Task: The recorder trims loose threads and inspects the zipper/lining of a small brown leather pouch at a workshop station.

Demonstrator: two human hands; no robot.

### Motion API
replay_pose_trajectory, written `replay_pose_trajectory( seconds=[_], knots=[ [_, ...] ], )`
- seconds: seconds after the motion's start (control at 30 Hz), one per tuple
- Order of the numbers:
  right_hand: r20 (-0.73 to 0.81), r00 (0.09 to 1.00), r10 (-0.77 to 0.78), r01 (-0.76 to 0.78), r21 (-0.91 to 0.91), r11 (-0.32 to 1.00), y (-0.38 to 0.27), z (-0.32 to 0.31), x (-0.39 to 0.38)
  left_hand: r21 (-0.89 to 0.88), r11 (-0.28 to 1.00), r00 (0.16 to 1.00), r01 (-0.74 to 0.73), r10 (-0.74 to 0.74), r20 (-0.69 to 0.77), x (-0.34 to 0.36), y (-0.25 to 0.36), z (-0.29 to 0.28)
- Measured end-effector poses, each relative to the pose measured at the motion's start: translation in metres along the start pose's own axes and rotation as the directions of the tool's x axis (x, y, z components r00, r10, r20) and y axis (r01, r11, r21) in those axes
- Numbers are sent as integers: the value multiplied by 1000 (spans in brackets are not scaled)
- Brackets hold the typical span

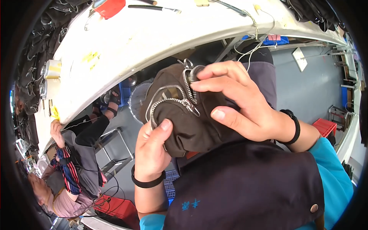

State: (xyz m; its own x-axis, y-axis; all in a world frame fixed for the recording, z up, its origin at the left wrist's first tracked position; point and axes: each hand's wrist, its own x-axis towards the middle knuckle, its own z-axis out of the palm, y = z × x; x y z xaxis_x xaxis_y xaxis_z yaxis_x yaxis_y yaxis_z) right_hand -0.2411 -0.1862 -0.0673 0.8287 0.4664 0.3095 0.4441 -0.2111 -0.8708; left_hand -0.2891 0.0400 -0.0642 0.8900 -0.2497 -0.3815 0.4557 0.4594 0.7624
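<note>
A dark brown fabric pouch (191,126) with silver zippers (180,100) is held up in front of me, below the edge of a white worktable (153,34). My left hand (151,149) grips its lower left side, thumb pressed on the fabric just under the zipper teeth. My right hand (241,103) wraps over the top right of the pouch, fingertips by the metal zipper pulls at the top. Both wrists wear black bands. A dark apron (245,184) covers my lap below.
On the table lie a red object (111,7), a black pen-like tool (153,7), a tape roll (53,69) and white cords. Another person (73,161) sits at the lower left. Red crates (326,126) stand on the grey floor; dark bags pile at the left rim.
</note>
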Motion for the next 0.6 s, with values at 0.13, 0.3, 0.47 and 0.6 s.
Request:
replay_pose_trajectory(
  seconds=[0.13, 0.3, 0.47, 0.6],
  knots=[
    [82, 983, -165, 175, -143, 974, 0, -4, 16, -21, 1000, 999, 15, -14, 35, 2, 4, 3],
    [169, 974, -149, 166, -90, 982, -1, -6, 24, -49, 998, 996, 49, -45, 79, -2, 0, 7],
    [176, 979, -99, 87, 75, 993, 0, -9, 21, -129, 984, 987, 122, -108, 115, -3, -4, -1],
    [105, 984, -144, 145, -1, 989, -8, -4, 20, -145, 985, 985, 97, -73, 159, -6, -7, -5]
  ],
)
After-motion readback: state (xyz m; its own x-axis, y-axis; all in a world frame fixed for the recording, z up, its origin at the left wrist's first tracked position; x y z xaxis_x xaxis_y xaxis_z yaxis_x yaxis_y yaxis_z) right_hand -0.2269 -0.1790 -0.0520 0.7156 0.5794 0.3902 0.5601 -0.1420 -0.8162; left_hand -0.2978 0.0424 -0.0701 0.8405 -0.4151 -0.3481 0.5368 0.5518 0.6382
